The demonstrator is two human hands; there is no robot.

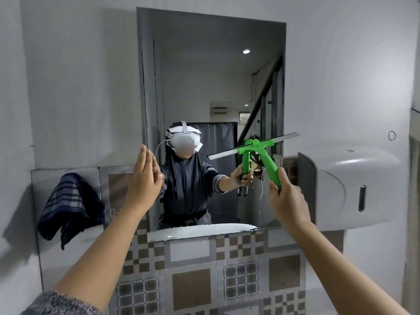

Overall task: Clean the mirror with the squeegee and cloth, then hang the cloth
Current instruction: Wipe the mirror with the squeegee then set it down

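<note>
A tall mirror (pixel 204 76) hangs on the grey wall ahead of me. My right hand (pixel 287 201) grips the green handle of a squeegee (pixel 268 160), whose metal blade lies slanted against the lower right part of the glass. My left hand (pixel 143 178) rests flat and empty against the mirror's left edge, fingers together and straight. A dark blue checked cloth (pixel 68 205) hangs on the wall to the left, below the mirror's level. The mirror reflects a person in a white headset and the squeegee.
A white wall dispenser (pixel 354 189) juts out just right of the mirror, close to my right hand. Patterned brown and grey tiles (pixel 204 269) cover the wall beneath the mirror. A small hook (pixel 391 135) sits on the right wall.
</note>
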